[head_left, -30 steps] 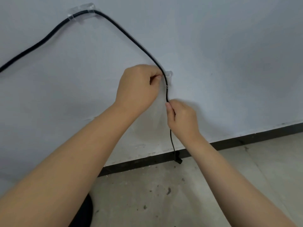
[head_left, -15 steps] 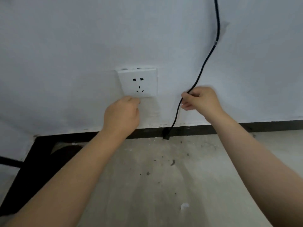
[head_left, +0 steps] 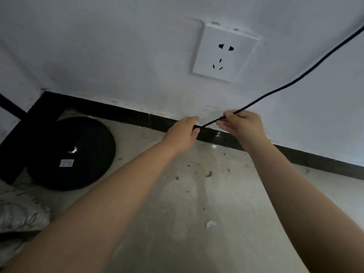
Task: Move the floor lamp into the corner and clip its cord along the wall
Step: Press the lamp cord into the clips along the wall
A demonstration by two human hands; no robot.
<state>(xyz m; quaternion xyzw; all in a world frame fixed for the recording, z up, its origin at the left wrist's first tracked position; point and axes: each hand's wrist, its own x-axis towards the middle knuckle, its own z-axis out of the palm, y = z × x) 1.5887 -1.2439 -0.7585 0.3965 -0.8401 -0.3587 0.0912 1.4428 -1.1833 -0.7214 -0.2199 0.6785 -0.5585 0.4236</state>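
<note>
The lamp's black cord comes down from the upper right across the white wall to my hands. My right hand pinches the cord low by the skirting. My left hand is closed on the cord's end, where the plug is hidden in the fingers. The lamp's round black base stands on the floor in the corner at the left; its pole is out of view. A white wall socket sits on the wall above my hands, with nothing plugged in.
A black skirting board runs along the foot of the wall. The concrete floor carries dirt specks and a small white scrap. A patterned cushion lies at the lower left.
My view has swung left and down, bringing the socket and the lamp base into sight. My left hand left the socket and closed on the cord's end; my right hand still holds the cord.
</note>
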